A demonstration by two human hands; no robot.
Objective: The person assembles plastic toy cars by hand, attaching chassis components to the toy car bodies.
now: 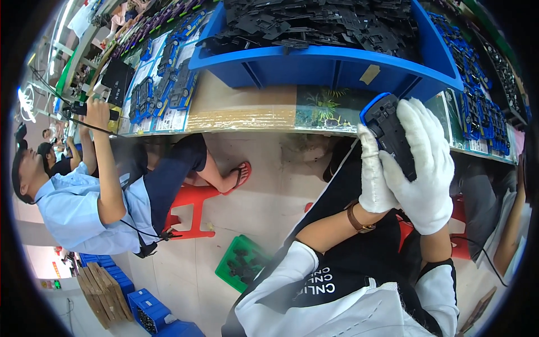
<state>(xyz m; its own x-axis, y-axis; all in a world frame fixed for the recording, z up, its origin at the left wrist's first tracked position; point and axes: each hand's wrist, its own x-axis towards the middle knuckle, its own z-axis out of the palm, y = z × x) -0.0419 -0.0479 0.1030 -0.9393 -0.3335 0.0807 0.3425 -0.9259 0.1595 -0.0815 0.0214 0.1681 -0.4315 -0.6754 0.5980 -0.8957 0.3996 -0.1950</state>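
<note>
Both white-gloved hands hold a toy car [390, 132] above the near edge of the bench. Its black underside faces me, and a blue body rim shows at the far left end. My left hand [375, 177] is closed along the car's left and lower side. From the right, my right hand [425, 163] wraps over the car, fingers pointing up. The palms meet at the lower end and hide part of it. Just beyond stands a large blue bin [337, 59] heaped with flat black plastic car bases [320, 22].
Toy cars [163, 90] lie in rows at the left, and more blue ones [480, 109] at the right. A co-worker [90, 196] sits left on a red stool [193, 210]. A green crate [241, 261] with black parts and several blue crates [149, 309] are on the floor.
</note>
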